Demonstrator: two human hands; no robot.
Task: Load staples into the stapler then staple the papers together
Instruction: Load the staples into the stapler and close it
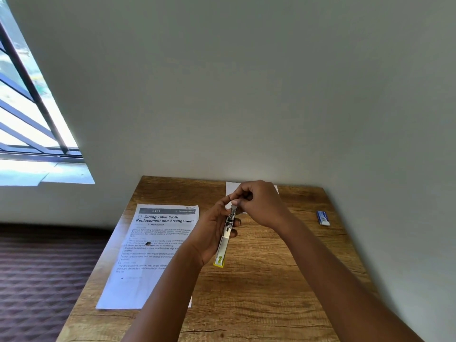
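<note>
A small metal stapler with a yellow rear end is held above the wooden table, its yellow end pointing toward me. My left hand grips it from the left side. My right hand pinches at the stapler's far end with thumb and fingertips; what sits between them is too small to tell. A printed sheet of paper lies flat on the table's left part. A small white paper lies at the back, mostly hidden behind my right hand.
A small blue and white staple box lies near the table's right edge. The table stands against a plain wall. A window is at the left, with dark patterned flooring below the table's left edge.
</note>
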